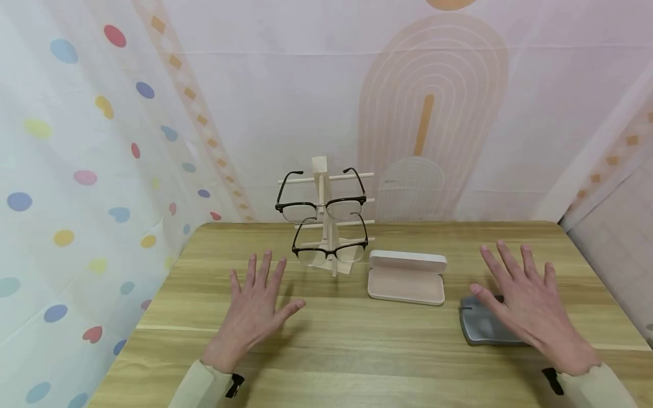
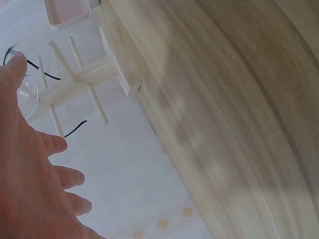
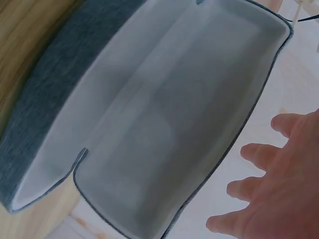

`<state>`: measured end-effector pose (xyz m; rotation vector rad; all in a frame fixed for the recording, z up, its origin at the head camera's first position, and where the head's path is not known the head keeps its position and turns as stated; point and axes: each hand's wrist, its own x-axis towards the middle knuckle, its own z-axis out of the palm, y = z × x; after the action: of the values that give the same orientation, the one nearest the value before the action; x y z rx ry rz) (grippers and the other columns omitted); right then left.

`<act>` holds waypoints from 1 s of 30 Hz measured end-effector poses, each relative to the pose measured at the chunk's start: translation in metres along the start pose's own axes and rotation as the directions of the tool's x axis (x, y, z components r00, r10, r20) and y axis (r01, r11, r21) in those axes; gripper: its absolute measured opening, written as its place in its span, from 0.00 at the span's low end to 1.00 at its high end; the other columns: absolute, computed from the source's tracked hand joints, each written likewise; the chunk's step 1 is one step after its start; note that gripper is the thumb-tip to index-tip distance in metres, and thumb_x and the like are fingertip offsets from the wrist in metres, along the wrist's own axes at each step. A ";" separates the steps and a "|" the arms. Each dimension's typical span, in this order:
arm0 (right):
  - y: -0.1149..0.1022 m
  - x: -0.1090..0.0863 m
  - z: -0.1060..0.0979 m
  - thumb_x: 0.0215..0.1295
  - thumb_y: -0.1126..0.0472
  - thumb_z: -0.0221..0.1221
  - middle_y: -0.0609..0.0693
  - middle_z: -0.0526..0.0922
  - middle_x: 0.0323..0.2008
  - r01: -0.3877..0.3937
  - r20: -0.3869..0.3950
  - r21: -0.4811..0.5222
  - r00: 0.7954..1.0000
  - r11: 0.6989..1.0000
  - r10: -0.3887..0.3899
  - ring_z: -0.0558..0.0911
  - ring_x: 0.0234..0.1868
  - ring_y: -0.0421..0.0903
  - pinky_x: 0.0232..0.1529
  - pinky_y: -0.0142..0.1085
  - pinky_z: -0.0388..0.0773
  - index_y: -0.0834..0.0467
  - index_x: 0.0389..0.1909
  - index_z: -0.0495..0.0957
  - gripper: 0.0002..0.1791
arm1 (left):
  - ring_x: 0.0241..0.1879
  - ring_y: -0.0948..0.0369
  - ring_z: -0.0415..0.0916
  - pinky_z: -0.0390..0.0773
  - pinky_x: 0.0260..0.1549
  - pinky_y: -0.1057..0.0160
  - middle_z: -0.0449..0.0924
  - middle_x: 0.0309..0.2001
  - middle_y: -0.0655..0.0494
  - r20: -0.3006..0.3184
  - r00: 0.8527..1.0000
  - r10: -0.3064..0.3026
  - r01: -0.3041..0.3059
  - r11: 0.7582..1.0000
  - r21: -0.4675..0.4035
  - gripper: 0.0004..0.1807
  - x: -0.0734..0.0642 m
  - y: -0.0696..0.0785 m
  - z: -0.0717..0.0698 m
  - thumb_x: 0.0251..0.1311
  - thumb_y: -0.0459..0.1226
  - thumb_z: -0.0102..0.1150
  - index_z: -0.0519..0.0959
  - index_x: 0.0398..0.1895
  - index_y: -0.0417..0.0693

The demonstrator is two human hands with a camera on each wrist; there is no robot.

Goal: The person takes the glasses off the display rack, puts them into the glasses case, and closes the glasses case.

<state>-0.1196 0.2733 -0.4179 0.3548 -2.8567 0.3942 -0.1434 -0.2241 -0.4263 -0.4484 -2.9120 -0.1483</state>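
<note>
My left hand (image 1: 253, 314) is held over the wooden table with its fingers spread, holding nothing. Beyond its fingertips stands a pale wooden glasses rack (image 1: 319, 165) with crossing pegs. Black-browed glasses (image 1: 348, 200) sit on its upper pegs, and dark-framed glasses (image 1: 309, 250) hang below them. My right hand (image 1: 528, 303), fingers also spread and empty, is above a grey glasses case (image 1: 479, 324) and partly hides it. The right wrist view shows this case (image 3: 164, 109) lying open, with a pale grey lining and nothing inside.
An open white glasses case (image 1: 406, 286) with a pinkish lining lies between the rack and the grey case. Behind the table (image 1: 357, 351) hangs a patterned cloth (image 1: 285, 102), and a dotted one (image 1: 76, 238) hangs along the left side.
</note>
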 end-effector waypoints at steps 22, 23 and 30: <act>-0.022 0.006 -0.009 0.79 0.40 0.50 0.65 0.47 0.81 0.023 -0.089 0.079 0.996 0.997 -0.015 0.38 0.80 0.71 0.69 0.77 0.35 0.51 0.84 0.46 0.42 | 0.79 0.33 0.39 0.41 0.67 0.21 0.44 0.82 0.36 -0.064 0.996 -0.058 0.046 0.984 -0.171 0.49 0.005 -0.004 -0.018 0.70 0.62 0.54 0.52 0.83 0.43; -0.023 0.007 -0.009 0.79 0.40 0.50 0.65 0.47 0.81 0.025 -0.094 0.083 0.995 0.996 -0.017 0.38 0.80 0.71 0.69 0.77 0.36 0.51 0.84 0.46 0.42 | 0.79 0.33 0.39 0.42 0.67 0.21 0.45 0.81 0.36 -0.075 0.996 -0.056 0.043 0.984 -0.173 0.49 0.005 -0.004 -0.020 0.70 0.62 0.54 0.52 0.82 0.43; -0.036 0.012 -0.014 0.81 0.42 0.47 0.65 0.45 0.81 0.040 -0.097 0.134 0.995 0.990 -0.027 0.34 0.80 0.70 0.70 0.75 0.32 0.52 0.84 0.44 0.40 | 0.78 0.33 0.44 0.45 0.68 0.22 0.52 0.79 0.34 -0.135 0.988 -0.073 0.046 0.980 -0.194 0.48 0.005 -0.004 -0.028 0.71 0.63 0.52 0.55 0.81 0.40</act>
<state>-0.1188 0.2413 -0.3928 0.3972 -2.7348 0.5855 -0.1442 -0.2305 -0.3985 -0.3638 -2.7838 -0.4514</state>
